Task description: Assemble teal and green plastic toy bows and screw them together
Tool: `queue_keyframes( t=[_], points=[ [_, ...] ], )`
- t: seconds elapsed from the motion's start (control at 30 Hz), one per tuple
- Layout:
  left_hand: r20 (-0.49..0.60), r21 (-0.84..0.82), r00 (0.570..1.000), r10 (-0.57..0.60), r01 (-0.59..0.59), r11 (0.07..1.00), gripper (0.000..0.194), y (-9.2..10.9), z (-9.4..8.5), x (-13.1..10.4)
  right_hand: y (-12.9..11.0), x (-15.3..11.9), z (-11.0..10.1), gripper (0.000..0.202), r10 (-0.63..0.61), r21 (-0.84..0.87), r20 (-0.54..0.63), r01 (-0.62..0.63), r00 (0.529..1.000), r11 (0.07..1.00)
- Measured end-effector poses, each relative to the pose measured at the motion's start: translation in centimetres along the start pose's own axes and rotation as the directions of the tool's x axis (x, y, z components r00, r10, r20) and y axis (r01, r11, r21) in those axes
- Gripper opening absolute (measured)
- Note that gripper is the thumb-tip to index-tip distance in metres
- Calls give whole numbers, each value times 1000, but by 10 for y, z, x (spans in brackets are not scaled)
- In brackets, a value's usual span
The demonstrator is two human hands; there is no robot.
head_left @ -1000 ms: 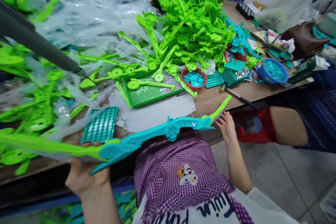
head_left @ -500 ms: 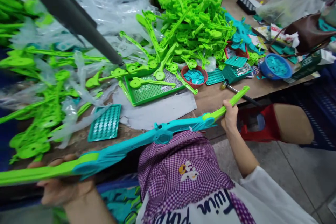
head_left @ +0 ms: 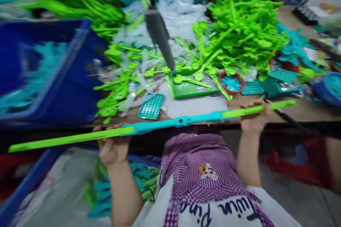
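A long plastic part with a turquoise middle and lime-green arms (head_left: 170, 122) stretches sideways in front of my body, just short of the table's front edge. My left hand (head_left: 113, 145) grips its left green arm near the turquoise joint. Around the right green arm my right hand (head_left: 254, 115) is closed, and the arm's tip sticks out past it. Just beyond the part lie a green tray (head_left: 195, 94) with small metal pieces and a green arm in it, and a smaller teal tray (head_left: 151, 106). A grey power screwdriver (head_left: 160, 35) hangs above the table.
Lime-green arms (head_left: 245, 32) are heaped at the back right. At left stands a blue crate (head_left: 87, 53) with turquoise parts. A red bowl (head_left: 243, 87) of turquoise pieces and a blue bowl (head_left: 323, 90) stand at right. Another blue bin (head_left: 45, 165) sits below the table edge.
The view has swung left, bringing the blue crate into sight. The long part is now closer to level, with its left end farther from my body. Both hands keep hold of it.
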State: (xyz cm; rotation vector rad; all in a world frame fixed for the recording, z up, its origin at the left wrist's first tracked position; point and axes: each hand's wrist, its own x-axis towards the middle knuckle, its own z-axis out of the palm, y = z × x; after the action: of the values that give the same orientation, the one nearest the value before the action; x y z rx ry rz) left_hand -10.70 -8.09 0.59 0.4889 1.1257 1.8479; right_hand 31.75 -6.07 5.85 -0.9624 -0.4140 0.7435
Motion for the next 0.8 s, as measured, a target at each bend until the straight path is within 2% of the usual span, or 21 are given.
queue_keyframes(
  t=[0.03,0.13,0.17,0.23,0.3,0.33,0.37,0.43,0.47,0.5,0.53,0.57,0.6,0.67,0.7,0.73,0.77,0.8],
  points=[
    [-9,-11,1000,-17,17,1000,49,3,-7,-2,-3,0,-8,36,39,4,22,-39,999,999],
    [-61,-32,995,-80,78,996,31,9,-26,-8,-7,2,-33,35,37,-17,75,-36,996,999],
    [-97,-43,993,-68,64,997,26,10,-31,-9,-7,1,-37,37,52,-47,127,-46,991,998],
    [-159,-49,987,-23,15,999,23,13,-39,-7,-6,-8,-36,47,116,-105,249,-92,962,990],
    [-260,-17,966,-3,-2,1000,21,17,-47,-2,-1,-25,-22,59,206,-150,339,-163,918,975],
    [-355,12,935,-7,12,1000,19,18,-52,-1,4,-37,-11,62,242,-164,359,-195,901,967],
    [-467,41,884,-12,35,999,17,19,-58,-1,10,-49,3,62,277,-178,363,-226,889,958],
    [-685,83,729,-3,83,993,16,18,-72,-12,28,-76,32,61,354,-204,415,-293,838,934],
    [-753,89,658,4,96,991,18,15,-78,-23,37,-89,46,60,400,-232,433,-329,808,915],
    [-789,85,614,1,108,991,19,10,-83,-39,46,-103,58,60,432,-251,424,-356,796,900],
    [-809,76,588,-11,123,990,19,4,-86,-58,54,-116,68,59,464,-267,412,-382,785,884],
    [-803,50,593,-63,173,984,20,-5,-85,-78,61,-129,76,58,483,-276,398,-400,780,874],
    [-759,8,633,-154,246,969,20,-15,-82,-98,66,-142,82,56,490,-277,393,-408,778,870],
    [-650,-70,684,-331,380,922,20,-38,-66,-132,76,-170,89,51,484,-285,435,-394,759,874],
    [-489,-115,743,-457,464,878,24,-48,-55,-144,81,-185,92,49,481,-299,478,-379,735,876],
    [-368,-160,775,-515,493,855,28,-56,-45,-151,87,-201,95,47,488,-326,522,-365,699,872],
    [-295,-218,785,-544,499,839,30,-61,-36,-154,94,-216,98,44,515,-372,561,-359,648,856],
    [-269,-281,785,-558,490,825,28,-64,-30,-152,102,-231,101,43,550,-422,583,-356,598,834]
  ],
)
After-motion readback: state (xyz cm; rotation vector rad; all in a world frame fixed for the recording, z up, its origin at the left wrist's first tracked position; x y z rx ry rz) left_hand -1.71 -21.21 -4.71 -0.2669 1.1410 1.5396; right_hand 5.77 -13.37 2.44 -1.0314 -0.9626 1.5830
